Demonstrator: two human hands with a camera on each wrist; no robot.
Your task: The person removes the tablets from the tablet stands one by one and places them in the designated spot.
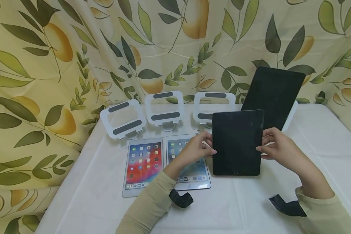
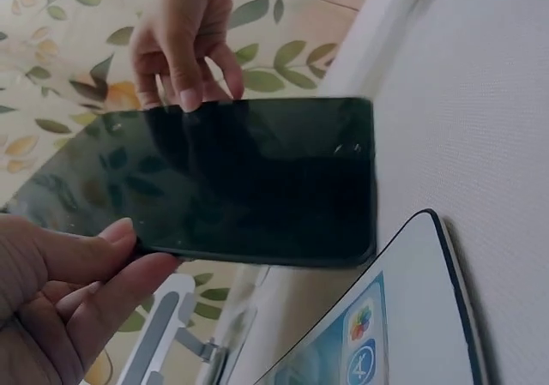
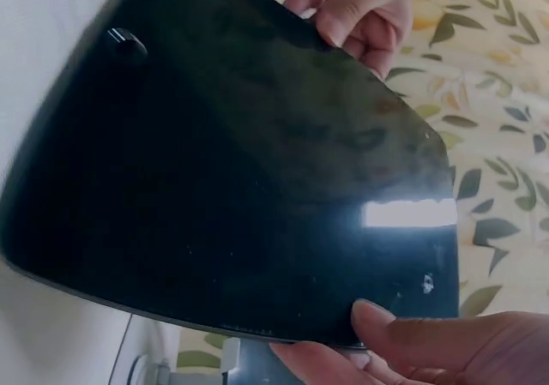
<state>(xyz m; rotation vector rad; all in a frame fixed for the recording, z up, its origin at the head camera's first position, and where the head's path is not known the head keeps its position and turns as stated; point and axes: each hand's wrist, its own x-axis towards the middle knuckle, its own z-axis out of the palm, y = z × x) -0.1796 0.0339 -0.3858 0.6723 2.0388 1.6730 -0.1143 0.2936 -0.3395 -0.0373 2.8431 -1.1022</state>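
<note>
Both hands hold a black tablet (image 1: 237, 143) upright, its dark screen and round home button facing the head camera. My left hand (image 1: 197, 148) pinches the tablet's left edge between thumb and fingers. On the opposite edge, my right hand (image 1: 278, 146) pinches it, the thumb on the glass in the right wrist view. A white tablet with a lit blue screen (image 1: 188, 162) lies flat below the left hand, partly covered by it. Beside it lies another white tablet with a red and blue screen (image 1: 144, 165).
Three white stands with grey pads, at left (image 1: 123, 118), centre (image 1: 164, 109) and right (image 1: 214, 105), line the back of the white-covered table (image 1: 234, 208). A second black tablet (image 1: 273, 97) leans on a stand at back right. A leaf-patterned curtain (image 1: 175, 42) hangs behind.
</note>
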